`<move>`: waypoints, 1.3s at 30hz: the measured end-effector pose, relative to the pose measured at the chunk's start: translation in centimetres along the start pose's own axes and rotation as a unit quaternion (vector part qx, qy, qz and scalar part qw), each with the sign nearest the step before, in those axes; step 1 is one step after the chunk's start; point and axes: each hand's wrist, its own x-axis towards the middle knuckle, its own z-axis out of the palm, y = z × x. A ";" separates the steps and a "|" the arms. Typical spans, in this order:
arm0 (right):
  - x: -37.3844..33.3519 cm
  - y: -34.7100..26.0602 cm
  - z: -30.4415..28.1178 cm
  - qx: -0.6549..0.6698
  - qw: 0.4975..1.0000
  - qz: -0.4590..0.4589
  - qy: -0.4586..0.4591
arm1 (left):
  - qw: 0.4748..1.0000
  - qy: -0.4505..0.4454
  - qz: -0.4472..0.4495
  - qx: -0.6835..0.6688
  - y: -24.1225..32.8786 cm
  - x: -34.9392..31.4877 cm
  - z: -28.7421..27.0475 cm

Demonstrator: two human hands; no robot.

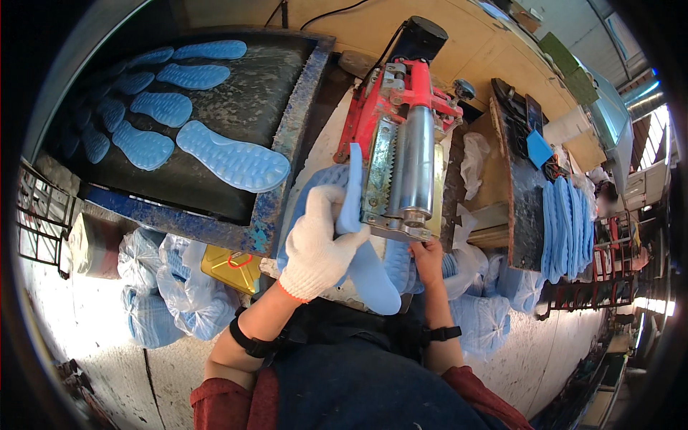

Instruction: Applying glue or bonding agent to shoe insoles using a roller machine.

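My left hand (317, 247), in a white knitted glove, is closed on a blue shoe insole (351, 193), which stands on edge beside a red machine (423, 82) with a shiny metal roller (414, 161). A smooth blue insole piece (374, 279) hangs below the glove; whether it is the same insole I cannot tell. My right hand (428, 261) is bare and sits at the machine's near right corner. Its fingers are bent together, and what they hold is hidden. More blue insoles (401, 265) lie beneath the machine, between my hands.
On the left, dimpled blue insoles (233, 155) lie spread over a black belt in a worn blue frame (261, 229). A row of insoles (566, 229) stands at a board on the right. Bagged insoles (193, 287) and a yellow container (229, 269) are below, left.
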 end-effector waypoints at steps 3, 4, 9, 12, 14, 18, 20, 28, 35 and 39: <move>0.0 0.0 0.0 0.000 1.000 -0.004 -0.001 | 0.991 -0.012 -0.039 -0.128 -0.2 -0.3 -0.6; 0.0 -0.2 0.0 -0.004 1.000 -0.005 -0.001 | 0.979 -0.015 -0.054 -0.195 -0.3 -0.5 -0.9; -1.4 -3.6 2.2 -0.041 0.995 -0.023 -0.084 | 0.901 -0.058 -0.128 -0.411 -2.8 -2.6 -4.0; -3.6 -6.8 5.4 0.076 0.968 -0.010 -0.238 | 0.890 -0.087 -0.216 -0.392 -4.6 -3.7 -3.9; -4.5 -8.6 7.7 0.052 0.955 -0.018 -0.292 | 0.871 -0.133 -0.151 -0.448 -5.2 -4.2 -3.4; -4.7 -11.0 9.9 -0.065 0.948 -0.036 -0.309 | 0.867 -0.167 -0.155 -0.444 -4.9 -4.8 -3.6; -4.7 -11.6 10.1 -0.093 0.942 -0.064 -0.316 | 0.871 -0.178 -0.144 -0.435 -4.5 -5.0 -4.4; -6.0 -14.1 8.9 -0.089 0.887 -0.115 -0.437 | 0.868 -0.248 -0.076 -0.423 -5.3 -6.1 -7.7; -9.8 -17.0 1.3 0.208 0.951 -0.073 -0.216 | 0.877 -0.217 -0.090 -0.420 -6.2 -6.3 -9.2; -8.3 -16.0 -3.3 0.239 0.936 -0.224 -0.129 | 0.879 -0.214 -0.094 -0.416 -6.0 -5.8 -8.9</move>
